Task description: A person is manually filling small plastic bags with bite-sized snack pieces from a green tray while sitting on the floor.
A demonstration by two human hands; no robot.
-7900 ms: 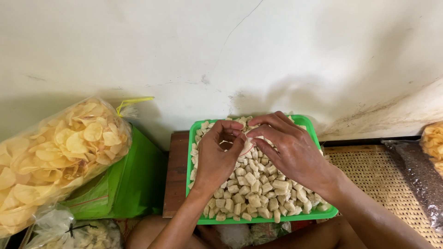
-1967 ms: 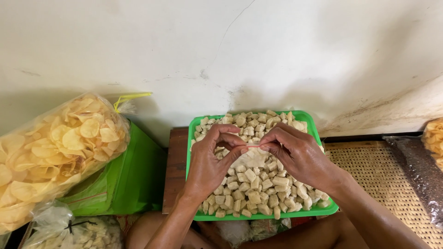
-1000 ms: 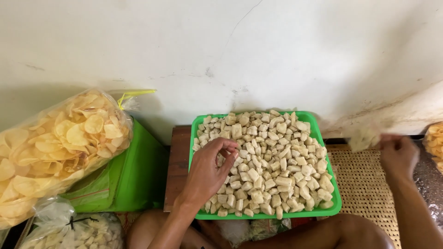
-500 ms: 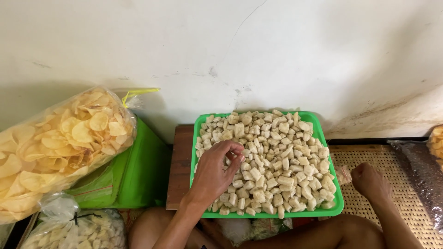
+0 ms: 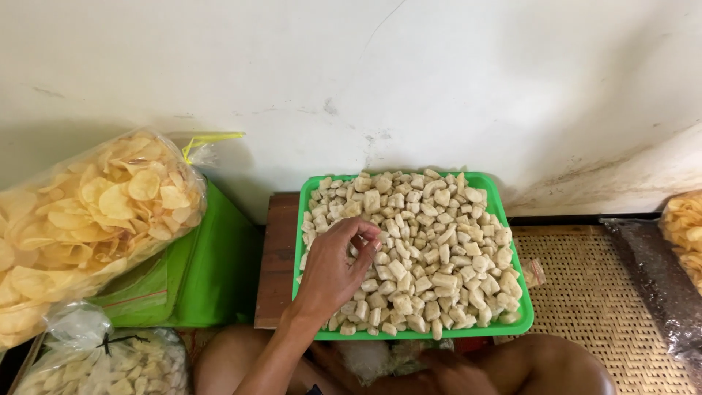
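Fingers of the left hand (image 5: 333,267) curl loosely over pale crackers (image 5: 420,249) heaped in a green tray (image 5: 521,328), one small filled packet (image 5: 533,271) on the woven mat (image 5: 592,307); the right hand is unseen.

- I see a dark wooden counter (image 5: 278,256) set against the white wall, a bare strip of it showing at the left.
- On the counter sits a green tray (image 5: 512,328) heaped with pale cracker cubes (image 5: 431,249).
- Right of the counter I see a woven mat (image 5: 592,292); a small tied packet (image 5: 532,272) lies on it, just beside the tray's rim.
- A dark bag (image 5: 654,281) lies on the mat's right side.
- Left of the counter stands a green box (image 5: 212,278); a clear bag of round chips (image 5: 88,219) leans on it.
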